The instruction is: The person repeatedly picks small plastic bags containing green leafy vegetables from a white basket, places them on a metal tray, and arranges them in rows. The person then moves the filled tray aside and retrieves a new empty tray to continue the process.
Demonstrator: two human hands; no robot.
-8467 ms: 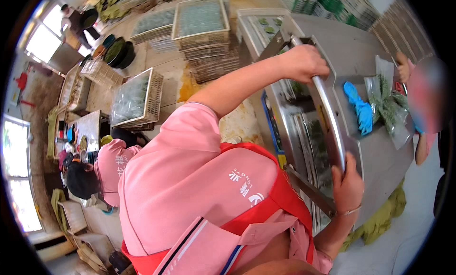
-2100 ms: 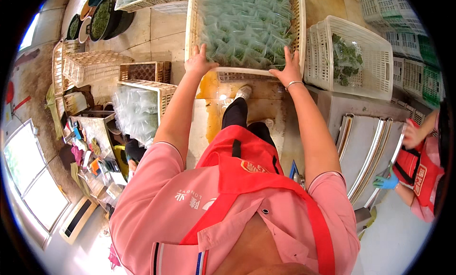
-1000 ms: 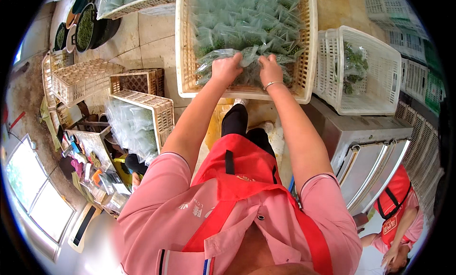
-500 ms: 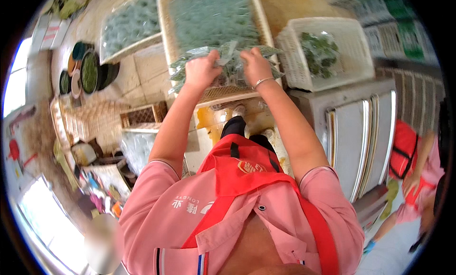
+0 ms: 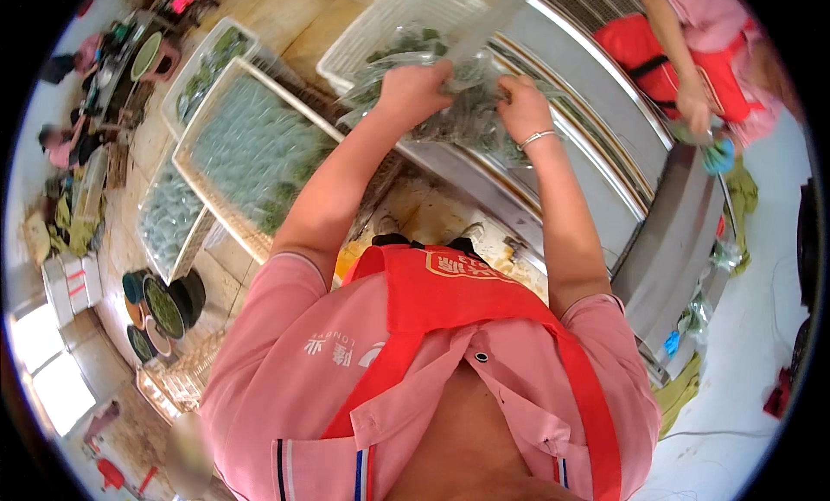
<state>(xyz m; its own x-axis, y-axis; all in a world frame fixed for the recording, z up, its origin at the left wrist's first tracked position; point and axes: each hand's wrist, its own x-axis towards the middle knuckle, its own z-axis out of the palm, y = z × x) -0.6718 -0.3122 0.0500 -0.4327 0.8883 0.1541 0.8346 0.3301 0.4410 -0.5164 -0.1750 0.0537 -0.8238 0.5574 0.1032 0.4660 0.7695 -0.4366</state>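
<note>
My left hand (image 5: 413, 93) and my right hand (image 5: 525, 108) are both closed on a bunch of clear plastic bags (image 5: 469, 116) filled with leafy greens. The bags hang beside the near rim of a white plastic crate (image 5: 363, 25) with more greens inside, and over the front of a stainless steel machine (image 5: 590, 203) with long metal bars. Left of my arms, a large cream crate (image 5: 251, 146) is packed with pale bagged greens, with a patch of loose-looking green at its near end.
Another crate of bagged greens (image 5: 169, 216) and round tubs of greens (image 5: 164, 306) stand on the tiled floor at left. A co-worker (image 5: 692, 56) in a red apron works right of the machine. Other people (image 5: 65, 151) are at the upper left. Blue gloves (image 5: 672, 344) lie at lower right.
I have turned to the right, carrying the bags away from the big crate, which now sits to my left, toward the white crate and steel machine.
</note>
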